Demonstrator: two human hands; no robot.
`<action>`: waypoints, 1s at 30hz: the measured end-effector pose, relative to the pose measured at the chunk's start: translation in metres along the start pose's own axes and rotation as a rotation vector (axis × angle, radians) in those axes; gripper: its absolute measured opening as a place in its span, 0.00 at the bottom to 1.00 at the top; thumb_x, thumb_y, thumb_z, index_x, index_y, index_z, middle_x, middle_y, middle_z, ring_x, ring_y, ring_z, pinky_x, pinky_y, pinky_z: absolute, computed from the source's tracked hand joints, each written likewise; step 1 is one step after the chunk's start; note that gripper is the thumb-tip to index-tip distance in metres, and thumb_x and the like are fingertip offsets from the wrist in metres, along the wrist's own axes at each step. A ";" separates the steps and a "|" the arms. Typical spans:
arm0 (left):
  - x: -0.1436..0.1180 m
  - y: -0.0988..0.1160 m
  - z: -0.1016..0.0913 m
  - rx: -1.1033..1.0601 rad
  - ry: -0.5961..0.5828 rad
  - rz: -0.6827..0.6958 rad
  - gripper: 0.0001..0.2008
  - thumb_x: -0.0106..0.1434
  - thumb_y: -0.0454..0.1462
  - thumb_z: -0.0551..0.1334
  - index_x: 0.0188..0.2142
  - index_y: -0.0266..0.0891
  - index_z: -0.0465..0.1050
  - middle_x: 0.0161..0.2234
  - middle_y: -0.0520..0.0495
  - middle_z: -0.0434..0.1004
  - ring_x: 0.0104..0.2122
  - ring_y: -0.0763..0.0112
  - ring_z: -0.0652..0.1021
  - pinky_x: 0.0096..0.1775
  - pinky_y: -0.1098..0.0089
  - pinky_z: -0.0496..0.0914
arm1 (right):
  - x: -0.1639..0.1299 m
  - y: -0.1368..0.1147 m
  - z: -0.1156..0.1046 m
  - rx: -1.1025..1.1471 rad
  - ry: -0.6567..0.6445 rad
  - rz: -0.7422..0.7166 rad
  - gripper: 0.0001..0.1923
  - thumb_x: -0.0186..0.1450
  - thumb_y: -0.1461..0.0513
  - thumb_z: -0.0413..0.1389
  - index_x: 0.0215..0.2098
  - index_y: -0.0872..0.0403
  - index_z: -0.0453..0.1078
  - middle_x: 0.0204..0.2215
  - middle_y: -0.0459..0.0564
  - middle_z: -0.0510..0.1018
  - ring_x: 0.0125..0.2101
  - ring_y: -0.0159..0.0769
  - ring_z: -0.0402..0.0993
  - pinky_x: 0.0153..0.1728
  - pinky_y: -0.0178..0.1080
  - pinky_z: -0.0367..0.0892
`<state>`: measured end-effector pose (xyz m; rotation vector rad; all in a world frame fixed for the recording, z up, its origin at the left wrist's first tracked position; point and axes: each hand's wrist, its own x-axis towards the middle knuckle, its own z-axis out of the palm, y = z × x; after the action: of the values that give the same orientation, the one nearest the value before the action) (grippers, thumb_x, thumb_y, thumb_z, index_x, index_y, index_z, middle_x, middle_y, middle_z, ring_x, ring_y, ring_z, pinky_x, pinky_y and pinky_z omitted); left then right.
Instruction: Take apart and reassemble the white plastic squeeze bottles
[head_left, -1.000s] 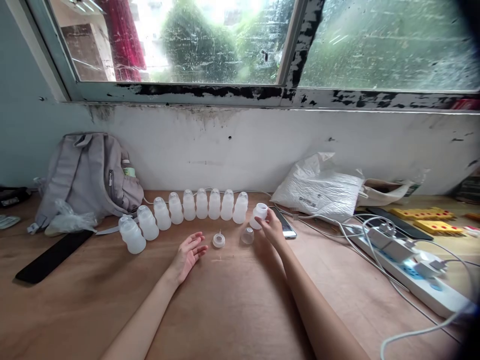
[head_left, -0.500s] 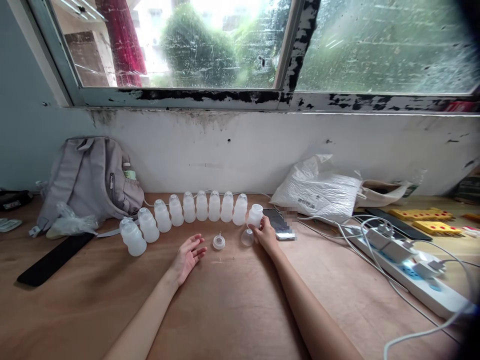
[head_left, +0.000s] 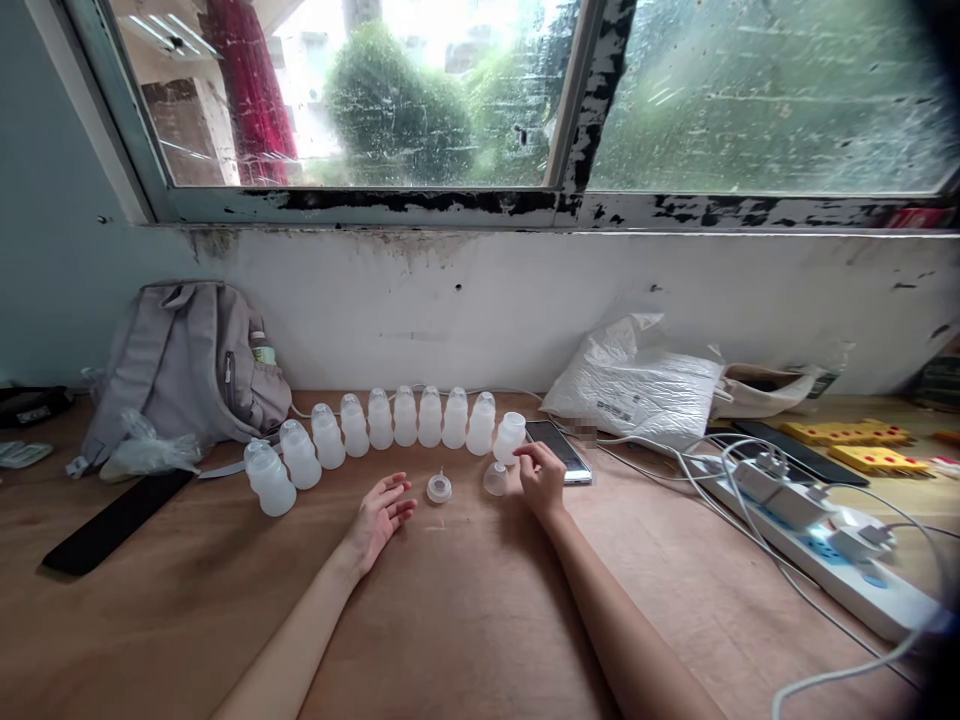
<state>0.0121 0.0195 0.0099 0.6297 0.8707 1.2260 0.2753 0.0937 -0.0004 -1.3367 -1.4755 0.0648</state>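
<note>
An uncapped frosted baby bottle stands upright at the right end of a curved row of capped baby bottles. Just in front of it on the table rests a clear dome cap. My right hand hovers beside both, its fingers bent and slightly apart, with nothing visible in it. Left of the cap lies a white teat with its collar ring. My left hand lies palm inward beside that teat without touching it, fingers loosely spread and holding nothing.
Behind my right hand lies a phone, near a white plastic mailer bag. A power strip with plugs and loose cables fills the right side. On the left are a grey backpack and a black flat strip.
My right hand has let go of the uncapped bottle and drawn slightly back to the right. The bottle stands in the same place. My left hand has hardly moved.
</note>
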 end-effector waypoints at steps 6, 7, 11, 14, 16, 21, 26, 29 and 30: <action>0.000 -0.001 0.000 0.012 0.030 0.056 0.13 0.51 0.35 0.62 0.38 0.39 0.68 0.38 0.46 0.70 0.30 0.74 0.75 0.34 0.73 0.67 | -0.003 -0.017 0.008 -0.014 -0.162 -0.100 0.10 0.52 0.66 0.45 0.17 0.53 0.65 0.16 0.45 0.68 0.19 0.33 0.62 0.23 0.34 0.56; 0.000 -0.001 0.000 0.027 0.044 0.089 0.13 0.50 0.35 0.62 0.38 0.39 0.68 0.38 0.47 0.70 0.30 0.75 0.75 0.34 0.74 0.67 | -0.003 -0.021 0.008 -0.020 -0.164 -0.110 0.10 0.52 0.66 0.45 0.17 0.53 0.65 0.17 0.45 0.68 0.20 0.33 0.62 0.24 0.34 0.56; 0.000 -0.002 0.000 0.108 0.117 0.240 0.13 0.48 0.36 0.64 0.35 0.38 0.68 0.33 0.50 0.70 0.26 0.77 0.73 0.32 0.75 0.65 | -0.010 -0.048 0.015 -0.004 -0.199 -0.157 0.10 0.54 0.67 0.44 0.23 0.53 0.66 0.22 0.47 0.69 0.23 0.33 0.64 0.26 0.34 0.57; 0.002 -0.003 -0.002 0.236 0.172 0.346 0.11 0.49 0.38 0.63 0.34 0.39 0.68 0.30 0.51 0.70 0.25 0.77 0.72 0.30 0.75 0.65 | -0.026 -0.070 0.032 0.016 -0.331 -0.127 0.07 0.56 0.65 0.46 0.29 0.52 0.65 0.24 0.47 0.70 0.24 0.33 0.65 0.25 0.33 0.58; 0.002 -0.004 -0.004 0.395 0.179 0.425 0.10 0.50 0.38 0.62 0.33 0.39 0.68 0.30 0.51 0.70 0.26 0.75 0.72 0.31 0.74 0.65 | -0.038 -0.079 0.045 -0.008 -0.380 -0.068 0.06 0.57 0.61 0.49 0.33 0.51 0.64 0.25 0.46 0.70 0.24 0.34 0.66 0.24 0.34 0.58; 0.001 -0.009 -0.005 0.911 0.066 0.654 0.14 0.52 0.36 0.60 0.39 0.40 0.67 0.37 0.46 0.70 0.38 0.67 0.71 0.38 0.69 0.65 | -0.061 -0.084 0.059 0.076 -0.486 -0.134 0.02 0.58 0.62 0.49 0.29 0.52 0.62 0.24 0.45 0.69 0.24 0.33 0.65 0.25 0.33 0.58; 0.001 -0.015 -0.004 1.231 -0.049 0.761 0.20 0.51 0.35 0.61 0.45 0.41 0.63 0.41 0.46 0.68 0.42 0.64 0.69 0.44 0.64 0.63 | -0.067 -0.092 0.059 0.248 -0.544 -0.224 0.03 0.60 0.63 0.48 0.28 0.53 0.59 0.22 0.44 0.67 0.23 0.30 0.63 0.26 0.31 0.59; 0.001 -0.016 -0.005 1.341 -0.002 0.802 0.15 0.52 0.34 0.59 0.41 0.39 0.65 0.36 0.46 0.70 0.38 0.64 0.70 0.41 0.64 0.65 | -0.070 -0.097 0.059 0.256 -0.567 -0.249 0.04 0.61 0.63 0.47 0.28 0.53 0.57 0.22 0.44 0.67 0.23 0.30 0.63 0.26 0.31 0.59; 0.001 -0.015 -0.005 1.373 0.021 0.811 0.14 0.52 0.34 0.59 0.40 0.39 0.66 0.35 0.47 0.70 0.37 0.64 0.70 0.40 0.64 0.65 | -0.071 -0.097 0.060 0.250 -0.569 -0.248 0.05 0.61 0.63 0.47 0.27 0.53 0.57 0.22 0.44 0.66 0.22 0.30 0.62 0.25 0.31 0.59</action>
<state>0.0161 0.0164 -0.0056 2.2284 1.5132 1.1655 0.1519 0.0406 -0.0078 -0.9601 -2.0232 0.4863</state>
